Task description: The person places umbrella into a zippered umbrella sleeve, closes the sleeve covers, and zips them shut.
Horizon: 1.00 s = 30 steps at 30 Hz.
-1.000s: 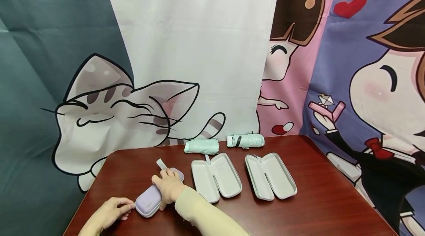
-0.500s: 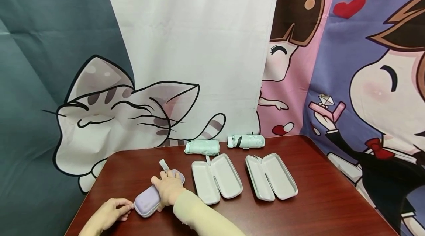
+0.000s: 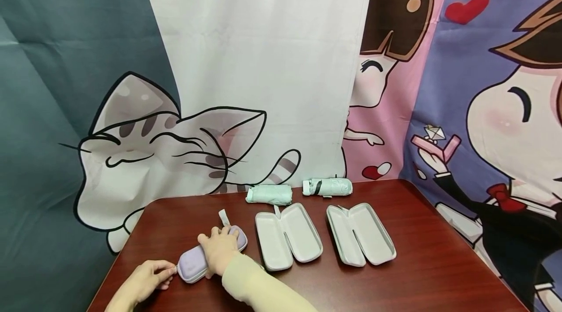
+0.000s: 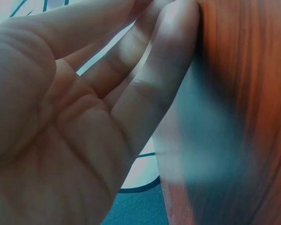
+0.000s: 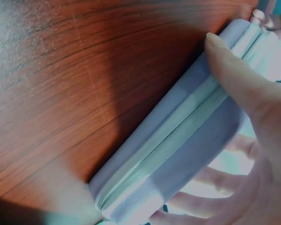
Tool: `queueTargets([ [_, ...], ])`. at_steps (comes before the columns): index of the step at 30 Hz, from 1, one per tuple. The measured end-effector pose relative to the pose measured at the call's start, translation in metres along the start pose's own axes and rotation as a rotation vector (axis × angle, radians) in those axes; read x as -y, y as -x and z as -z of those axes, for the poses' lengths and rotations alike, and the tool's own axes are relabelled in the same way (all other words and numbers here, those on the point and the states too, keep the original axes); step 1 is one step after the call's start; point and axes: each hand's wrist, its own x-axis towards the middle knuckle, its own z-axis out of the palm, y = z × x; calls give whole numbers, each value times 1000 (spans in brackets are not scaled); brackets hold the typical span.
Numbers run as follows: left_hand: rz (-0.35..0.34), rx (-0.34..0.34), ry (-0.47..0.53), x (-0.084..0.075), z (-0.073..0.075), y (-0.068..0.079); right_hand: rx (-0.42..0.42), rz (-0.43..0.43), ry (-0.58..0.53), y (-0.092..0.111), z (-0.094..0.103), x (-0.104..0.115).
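A lavender zippered hard case [image 3: 191, 264] lies slantwise on the table's left side, its pale zipper shut along the side seen in the right wrist view. My right hand [image 3: 218, 249] grips it across the middle, with the thumb [image 5: 234, 70] over the zipper side and the other fingers on the opposite side. A light strap loop [image 3: 224, 217] sticks out at the far end. At the near left end, my left hand [image 3: 147, 280] pinches the small zipper pull between thumb and forefinger. In the left wrist view the fingers [image 4: 150, 89] hide what they pinch.
Two pale grey cases, a left one [image 3: 274, 241] and a right one [image 3: 351, 236], lie unfolded flat right of my hands. Behind them are two mint-green folded umbrellas, one left [image 3: 269, 195] and one right [image 3: 329, 187]. A cartoon-printed cloth hangs behind the brown table [image 3: 421, 234].
The lavender case has turned slightly, its strap end swinging right. My right hand has shifted a little left with it, while my left hand keeps its pinch. The view has drifted slightly.
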Motion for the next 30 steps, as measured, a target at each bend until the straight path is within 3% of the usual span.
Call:
queueTargets([
  [20, 0, -74, -46, 0, -4, 0, -76, -44, 75, -2, -2, 12],
  [30, -25, -86, -67, -2, -6, 0, -110, -76, 198, 1, -8, 18],
])
